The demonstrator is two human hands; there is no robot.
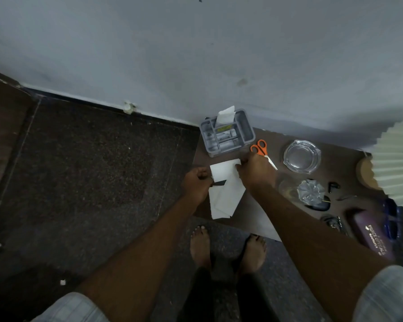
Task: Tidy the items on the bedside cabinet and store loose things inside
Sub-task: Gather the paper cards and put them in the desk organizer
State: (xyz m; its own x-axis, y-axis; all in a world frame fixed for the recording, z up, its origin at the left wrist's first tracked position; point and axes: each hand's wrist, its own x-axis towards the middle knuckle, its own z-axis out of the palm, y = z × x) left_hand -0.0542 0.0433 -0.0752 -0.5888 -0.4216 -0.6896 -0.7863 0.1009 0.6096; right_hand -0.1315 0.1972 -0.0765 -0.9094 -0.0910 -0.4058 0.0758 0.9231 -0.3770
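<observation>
Plainly little is tidied yet: orange-handled scissors (261, 149) and a clear glass ashtray (302, 159) lie loose on the dark brown cabinet top (342, 164), beside a grey plastic organiser tray (249, 133). The stack of white paper sheets (226, 197) lies at the cabinet's front left corner, its long axis running toward the pale grey wall (196, 54). The left hand (196, 182) is curled round its left edge and the right hand (256, 173) pinches its far right corner.

Grey wall (196, 43) meets dark speckled floor (91, 170) in dim light.
</observation>
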